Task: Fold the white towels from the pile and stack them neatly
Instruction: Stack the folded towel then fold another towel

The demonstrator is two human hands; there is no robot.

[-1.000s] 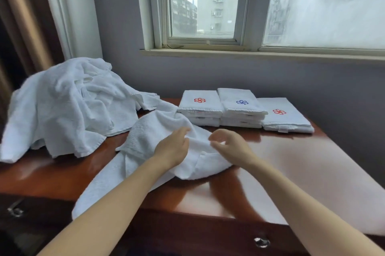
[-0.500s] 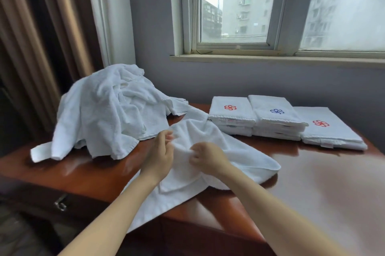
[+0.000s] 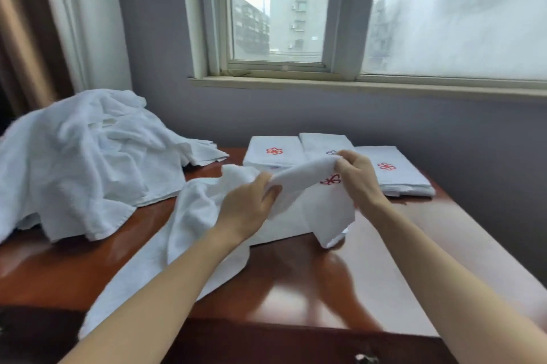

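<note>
Both hands grip one white towel (image 3: 201, 215) by its upper edge. The left hand (image 3: 248, 203) has its fingers (image 3: 265, 184) curled round bunched cloth, and the right hand (image 3: 359, 177) pinches a corner between thumb and fingers (image 3: 344, 156), with a red emblem (image 3: 331, 180) just below them. Between the two grips the edge runs fairly straight. Below them the cloth sags onto the wooden surface (image 3: 325, 289) and trails off its near edge. The unfolded pile (image 3: 83, 156) lies well left of the left fingers, and the three folded stacks (image 3: 273, 153) sit just beyond both, the middle one partly hidden by the right fingers. To do this step well, the left fingers probably need to work along to the far corner so the whole edge is held. The towel can then be spread flat on the bare surface nearer than the fingers, keeping the emblem where it will end on top, clear of the stacks.
</note>
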